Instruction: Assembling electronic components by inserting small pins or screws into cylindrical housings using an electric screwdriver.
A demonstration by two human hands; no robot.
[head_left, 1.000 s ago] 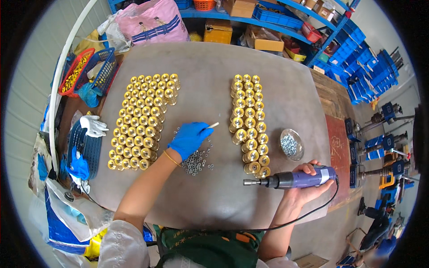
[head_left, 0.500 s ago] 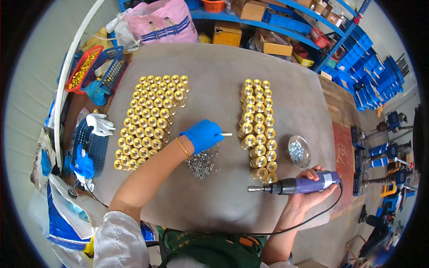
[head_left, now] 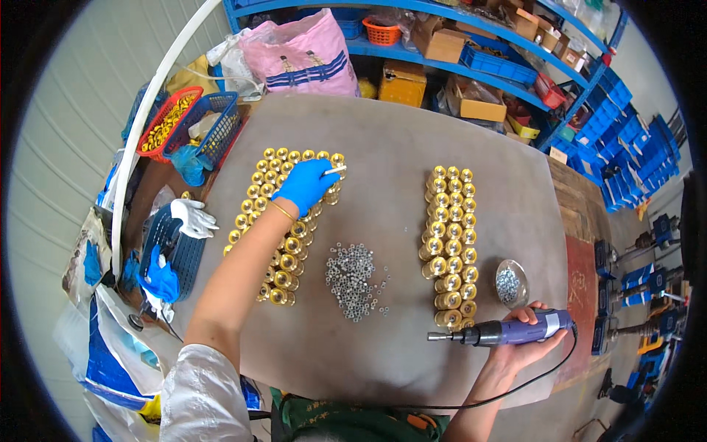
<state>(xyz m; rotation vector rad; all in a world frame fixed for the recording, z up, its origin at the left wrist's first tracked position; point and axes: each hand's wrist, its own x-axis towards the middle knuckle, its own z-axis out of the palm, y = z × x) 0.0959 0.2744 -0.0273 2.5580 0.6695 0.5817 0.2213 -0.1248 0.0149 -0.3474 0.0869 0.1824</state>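
Observation:
My left hand (head_left: 303, 188), in a blue glove, pinches a short white stick (head_left: 335, 170) above the far right end of the left block of gold-rimmed cylindrical parts (head_left: 282, 279); the hand and forearm hide some of them. In my right hand (head_left: 515, 356), bare, lies a purple electric screwdriver (head_left: 508, 332), its socket tip pointing left and its black cord running down from the back end. Near that tip stands a narrower block of the same gold parts (head_left: 451, 243). Between both blocks a pile of small metal nuts (head_left: 353, 278) lies on the grey table (head_left: 390, 140).
A clear bowl (head_left: 523, 296) of small metal pieces stands right of the narrow block. Red (head_left: 193, 93) and blue baskets (head_left: 221, 147) sit at the left edge, with a white glove (head_left: 193, 219) below. Blue shelving (head_left: 442, 65) and a pink sack (head_left: 294, 55) stand behind.
My left hand has moved from beside the nut pile to the far end of the left block, still with the white stick. The view has shifted; my right hand keeps the screwdriver.

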